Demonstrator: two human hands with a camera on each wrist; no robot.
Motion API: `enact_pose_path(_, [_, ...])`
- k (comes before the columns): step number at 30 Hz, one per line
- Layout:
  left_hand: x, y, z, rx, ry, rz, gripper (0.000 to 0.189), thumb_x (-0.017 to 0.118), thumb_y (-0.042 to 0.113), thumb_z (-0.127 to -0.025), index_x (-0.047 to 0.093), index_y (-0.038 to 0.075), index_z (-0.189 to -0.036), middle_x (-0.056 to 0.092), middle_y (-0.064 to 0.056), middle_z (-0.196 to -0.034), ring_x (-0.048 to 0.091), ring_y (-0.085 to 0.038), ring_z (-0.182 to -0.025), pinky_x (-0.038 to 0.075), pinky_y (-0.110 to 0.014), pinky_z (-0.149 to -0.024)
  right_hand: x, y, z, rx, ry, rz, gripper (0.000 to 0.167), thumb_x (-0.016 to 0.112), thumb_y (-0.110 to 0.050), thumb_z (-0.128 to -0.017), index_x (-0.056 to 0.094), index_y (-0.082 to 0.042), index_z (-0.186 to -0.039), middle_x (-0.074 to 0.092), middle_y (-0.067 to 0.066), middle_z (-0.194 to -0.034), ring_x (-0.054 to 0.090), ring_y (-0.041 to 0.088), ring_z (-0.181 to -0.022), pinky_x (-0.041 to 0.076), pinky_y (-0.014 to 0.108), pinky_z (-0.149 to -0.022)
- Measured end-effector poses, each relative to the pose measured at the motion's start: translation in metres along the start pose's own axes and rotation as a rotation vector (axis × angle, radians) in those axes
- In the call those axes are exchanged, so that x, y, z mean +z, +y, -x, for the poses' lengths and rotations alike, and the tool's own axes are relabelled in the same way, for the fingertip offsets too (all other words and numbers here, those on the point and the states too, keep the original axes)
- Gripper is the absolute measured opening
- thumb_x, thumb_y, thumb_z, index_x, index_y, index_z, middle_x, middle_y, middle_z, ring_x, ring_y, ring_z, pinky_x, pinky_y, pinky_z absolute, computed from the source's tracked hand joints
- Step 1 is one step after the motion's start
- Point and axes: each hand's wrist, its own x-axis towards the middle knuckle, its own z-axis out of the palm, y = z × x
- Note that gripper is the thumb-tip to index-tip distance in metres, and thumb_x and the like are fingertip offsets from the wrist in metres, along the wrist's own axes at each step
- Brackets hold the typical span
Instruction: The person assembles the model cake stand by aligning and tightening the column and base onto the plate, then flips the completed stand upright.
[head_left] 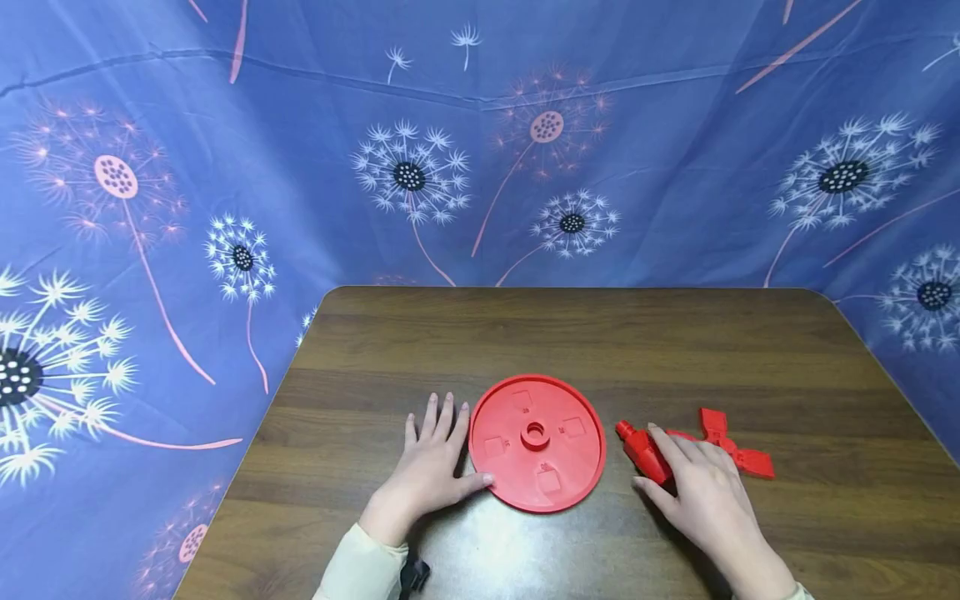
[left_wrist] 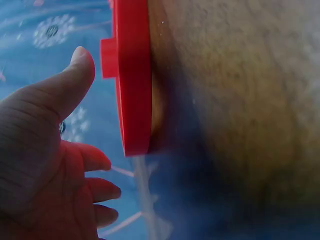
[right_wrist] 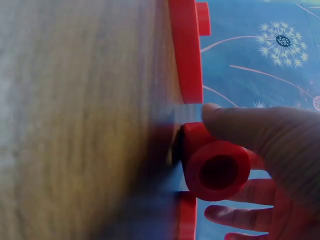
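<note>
A round red plastic disc (head_left: 517,475) with a raised rim, a central ring and several square outlines lies on the table. My left hand (head_left: 429,467) is spread flat beside it, thumb tip over its near-left rim. In the left wrist view the disc (left_wrist: 135,90) stands edge-on past the thumb. My right hand (head_left: 701,483) reaches over a red tube-like part (head_left: 641,450) with a narrower stepped end. The right wrist view shows its hollow end (right_wrist: 197,175) between thumb and extended fingers. A red piece with flat square-ended arms (head_left: 753,462) is partly hidden behind the right hand.
The brown wood-grain table (head_left: 570,333) has rounded far corners. A blue cloth with a dandelion print (head_left: 660,208) hangs behind it and along its left and right sides. A small black object (head_left: 414,575) shows at the left sleeve cuff (head_left: 363,562).
</note>
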Motion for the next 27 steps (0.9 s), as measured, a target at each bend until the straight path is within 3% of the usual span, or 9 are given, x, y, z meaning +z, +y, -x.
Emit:
enact_pose_path(5, [-0.001,0.007,-0.007,0.030,-0.085,-0.023,0.110,0.062,0.072,-0.078,0.024,0.000,-0.153,0.018,-0.023,-0.159,0.008,-0.039,-0.147,0.011,-0.067,-0.111,0.005,0.000,0.003,-0.008,-0.010,0.030,0.073,0.088,-0.030,-0.063,0.061,-0.005,-0.126,0.069,0.017,-0.098,0.061,0.040,-0.089,0.041,0.060,-0.083])
enact_pose_path(13, [-0.002,0.012,-0.012,0.071,-0.119,-0.065,0.116,0.065,0.073,-0.074,0.025,-0.004,-0.152,0.021,-0.022,-0.158,0.014,-0.034,-0.147,0.013,-0.065,-0.112,0.006,-0.001,0.000,-0.023,0.029,0.012,0.063,0.086,-0.020,-0.063,0.064,0.004,-0.118,0.069,0.021,-0.096,0.064,0.042,-0.081,0.047,0.056,-0.078])
enact_pose_path(16, [-0.001,0.012,-0.012,0.083,-0.114,-0.071,0.116,0.066,0.072,-0.074,0.026,-0.005,-0.151,0.023,-0.022,-0.157,0.016,-0.034,-0.147,0.015,-0.065,-0.112,0.004,-0.004,-0.002,0.016,0.046,-0.011,0.058,0.084,-0.020,-0.065,0.064,0.004,-0.114,0.069,0.020,-0.094,0.064,0.040,-0.076,0.050,0.055,-0.070])
enact_pose_path(21, [0.001,0.013,-0.013,0.075,-0.111,-0.069,0.116,0.067,0.072,-0.073,0.027,-0.004,-0.151,0.025,-0.021,-0.157,0.018,-0.032,-0.147,0.018,-0.061,-0.113,-0.005,-0.013,-0.009,0.102,0.088,-0.068,0.052,0.083,-0.017,-0.066,0.061,-0.001,-0.110,0.061,0.010,-0.074,0.054,0.025,-0.061,0.043,0.042,-0.050])
enact_pose_path(27, [0.003,0.014,-0.016,0.062,-0.127,-0.075,0.117,0.067,0.073,-0.073,0.026,-0.003,-0.152,0.024,-0.020,-0.158,0.018,-0.031,-0.147,0.020,-0.058,-0.114,-0.010,-0.023,-0.025,0.058,0.112,-0.156,0.053,0.085,-0.015,-0.065,0.060,-0.007,-0.111,0.056,-0.001,-0.074,0.042,0.011,-0.061,0.035,0.028,-0.050])
